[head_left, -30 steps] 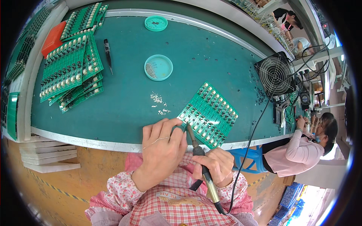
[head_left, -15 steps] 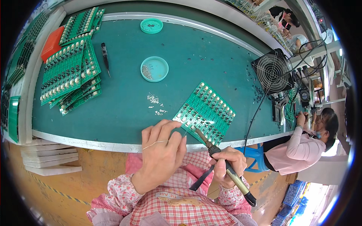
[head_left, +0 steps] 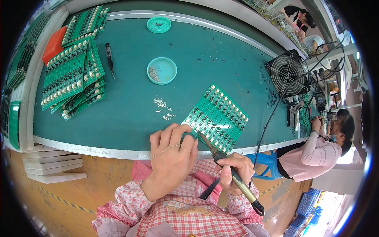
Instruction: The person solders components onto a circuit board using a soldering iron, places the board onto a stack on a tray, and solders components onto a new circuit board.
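A green circuit board panel point(head_left: 223, 114) with rows of small white and black parts lies at a slant near the table's front edge. My right hand point(head_left: 236, 170) grips a soldering iron point(head_left: 242, 187), its tip down on the panel's near left part. Beside that tip, my left hand point(head_left: 171, 152) is closed with fingers bent, fingertips at the panel's left corner. A thin silvery solder wire point(head_left: 166, 148) runs across the back of its fingers; its end near the fingertips is hard to make out.
Stacked circuit boards point(head_left: 65, 79), an orange-red box point(head_left: 54, 45) and tweezers point(head_left: 109, 59) lie left. Two green dishes point(head_left: 167, 71) stand mid-table near loose white parts point(head_left: 160, 102). A fan point(head_left: 287, 73) stands right, its cable hanging near my right hand. A co-worker point(head_left: 316, 152) sits at right.
The soldering iron and my right hand have shifted slightly left, the tip moving along the panel. My left hand has moved slightly right, closer to the tip.
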The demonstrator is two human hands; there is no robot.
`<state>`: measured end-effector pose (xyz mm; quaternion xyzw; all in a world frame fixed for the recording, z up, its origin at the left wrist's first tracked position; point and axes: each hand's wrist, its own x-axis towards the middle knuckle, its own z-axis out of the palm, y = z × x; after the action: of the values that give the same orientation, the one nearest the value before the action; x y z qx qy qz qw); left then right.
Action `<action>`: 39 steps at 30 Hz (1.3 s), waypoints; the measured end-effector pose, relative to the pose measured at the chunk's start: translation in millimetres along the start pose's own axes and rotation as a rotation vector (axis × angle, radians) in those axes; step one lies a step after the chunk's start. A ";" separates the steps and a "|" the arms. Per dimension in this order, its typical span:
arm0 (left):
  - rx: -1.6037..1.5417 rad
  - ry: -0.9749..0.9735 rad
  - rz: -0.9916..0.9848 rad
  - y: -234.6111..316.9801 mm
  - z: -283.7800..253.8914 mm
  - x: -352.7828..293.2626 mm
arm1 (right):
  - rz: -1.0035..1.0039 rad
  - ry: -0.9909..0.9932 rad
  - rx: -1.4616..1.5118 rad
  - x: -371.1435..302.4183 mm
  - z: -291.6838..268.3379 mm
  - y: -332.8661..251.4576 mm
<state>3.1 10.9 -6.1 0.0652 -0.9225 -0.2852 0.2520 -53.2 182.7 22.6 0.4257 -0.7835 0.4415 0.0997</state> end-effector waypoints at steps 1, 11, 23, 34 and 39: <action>0.024 -0.006 0.011 -0.5 0.1 -0.2 | -0.002 0.000 -0.002 0.3 0.8 -0.1; -0.015 0.011 0.002 -1.6 -0.6 -1.0 | -0.282 -0.103 -0.177 7.4 4.3 0.4; -0.039 -0.008 0.021 -3.1 -4.2 -2.2 | -0.200 -0.106 -0.126 11.3 0.3 -1.9; -0.068 -0.050 0.016 5.6 -5.4 3.5 | 0.122 0.247 -0.098 -28.9 -62.9 11.9; -0.030 -0.023 0.033 16.4 -4.5 -0.8 | 0.290 0.685 -0.314 -27.5 -117.4 67.7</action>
<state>6.4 22.5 6.0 0.0431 -0.9217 -0.2957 0.2471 -113.2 306.6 36.2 0.1185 -0.8150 0.4421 0.3553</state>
